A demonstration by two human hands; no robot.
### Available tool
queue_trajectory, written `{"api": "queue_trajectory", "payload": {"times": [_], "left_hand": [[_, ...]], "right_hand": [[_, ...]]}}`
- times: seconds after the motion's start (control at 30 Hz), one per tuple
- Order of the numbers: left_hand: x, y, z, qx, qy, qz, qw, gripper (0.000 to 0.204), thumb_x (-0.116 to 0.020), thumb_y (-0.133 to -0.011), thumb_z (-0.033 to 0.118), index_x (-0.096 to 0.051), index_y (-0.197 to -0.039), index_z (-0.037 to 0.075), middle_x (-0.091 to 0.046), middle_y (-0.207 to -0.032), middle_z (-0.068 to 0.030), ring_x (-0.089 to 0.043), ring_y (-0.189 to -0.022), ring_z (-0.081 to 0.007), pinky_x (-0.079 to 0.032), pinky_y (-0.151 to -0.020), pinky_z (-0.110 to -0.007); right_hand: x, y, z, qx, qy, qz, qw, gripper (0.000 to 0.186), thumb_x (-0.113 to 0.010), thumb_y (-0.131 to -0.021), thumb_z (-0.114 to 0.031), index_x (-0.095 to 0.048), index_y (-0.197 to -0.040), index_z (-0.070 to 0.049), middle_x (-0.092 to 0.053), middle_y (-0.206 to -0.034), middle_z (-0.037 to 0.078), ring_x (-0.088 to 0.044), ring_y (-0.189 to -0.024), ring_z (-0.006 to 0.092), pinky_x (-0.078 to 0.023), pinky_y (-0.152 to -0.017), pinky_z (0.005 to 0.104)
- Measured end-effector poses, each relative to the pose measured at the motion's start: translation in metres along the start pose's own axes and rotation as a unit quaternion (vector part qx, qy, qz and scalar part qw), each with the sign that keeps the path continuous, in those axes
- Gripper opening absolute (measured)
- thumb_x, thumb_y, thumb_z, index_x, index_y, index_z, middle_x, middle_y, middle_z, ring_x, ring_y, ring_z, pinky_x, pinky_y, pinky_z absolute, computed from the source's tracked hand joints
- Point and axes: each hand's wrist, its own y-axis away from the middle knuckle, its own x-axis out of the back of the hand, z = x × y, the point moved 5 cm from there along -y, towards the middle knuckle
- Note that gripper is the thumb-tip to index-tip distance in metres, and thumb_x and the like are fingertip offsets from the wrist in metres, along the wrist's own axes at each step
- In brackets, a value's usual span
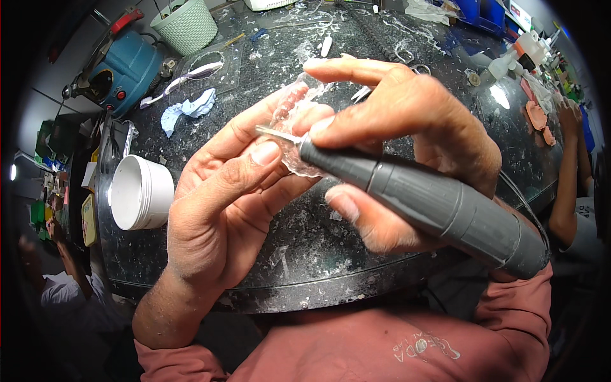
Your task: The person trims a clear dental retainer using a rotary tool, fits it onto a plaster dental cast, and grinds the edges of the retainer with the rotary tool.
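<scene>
My left hand (219, 184) is closed on a clear moulded dental tray (298, 167), its thumb and fingers pinching the thin plastic over the bench. Reddish tooth-shaped hollows show along the tray's far part. In my right hand (407, 118) lies a dark grey rotary handpiece (423, 197), held like a pen and slanting down to the right. Its slim metal bur (273, 133) points left, across the tray and close to my left thumb; whether it touches the plastic I cannot tell. My right index finger reaches out near the tray's far end.
A white tub (143, 194) stands left of my left hand. Behind it lie crumpled light-blue material (188, 111) and white-framed glasses (197, 72), near a blue machine (127, 70). Scissors (417, 67) lie beyond my right hand. Pink dental models (536, 116) and another person's arm (568, 140) are at right.
</scene>
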Motion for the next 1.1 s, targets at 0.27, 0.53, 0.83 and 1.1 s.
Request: {"api": "queue_trajectory", "payload": {"times": [0.27,0.53,0.83,1.1], "left_hand": [[0.0022,0.0002,0.0004,0.012,0.0,0.003,1.0,0.053,-0.05,-0.089,0.006,-0.031,-0.136,-0.008,-0.051,-0.127,-0.0202,-0.057,-0.113,-0.0241,-0.049,-0.094,-0.032],[0.0025,0.001,0.0004,0.016,0.012,-0.017,1.0,0.053,-0.05,-0.088,0.004,-0.031,-0.136,-0.009,-0.048,-0.13,-0.0212,-0.054,-0.116,-0.0266,-0.048,-0.095,-0.034],[0.0022,-0.0006,0.0023,0.009,-0.011,-0.009,1.0,0.055,-0.049,-0.088,0.006,-0.028,-0.137,-0.009,-0.048,-0.128,-0.0231,-0.055,-0.115,-0.0277,-0.049,-0.095,-0.035],[0.0034,0.0,0.0005,0.01,-0.011,-0.02,1.0,0.053,-0.052,-0.088,0.008,-0.032,-0.134,-0.008,-0.05,-0.126,-0.0198,-0.054,-0.115,-0.024,-0.046,-0.097,-0.036]], "right_hand": [[0.0006,0.0074,0.0044,-0.018,-0.01,0.108,0.994,0.037,-0.066,-0.069,0.003,-0.053,-0.103,0.005,-0.059,-0.091,0.013,-0.062,-0.082,0.0215,-0.045,-0.094,0.0556],[0.0001,0.0035,0.0031,0.02,-0.007,0.028,0.999,0.04,-0.064,-0.069,0.004,-0.049,-0.106,0.006,-0.061,-0.093,0.016,-0.063,-0.093,0.0272,-0.045,-0.093,0.0554],[0.0006,0.0017,0.002,0.011,-0.031,0.009,0.999,0.039,-0.062,-0.067,0.006,-0.049,-0.105,0.007,-0.059,-0.095,0.018,-0.062,-0.097,0.0364,-0.045,-0.093,0.0529],[-0.0026,0.0011,-0.0016,-0.014,-0.048,0.093,0.994,0.035,-0.066,-0.063,0.009,-0.056,-0.097,0.004,-0.06,-0.088,0.014,-0.062,-0.084,0.0258,-0.049,-0.084,0.041]]}}
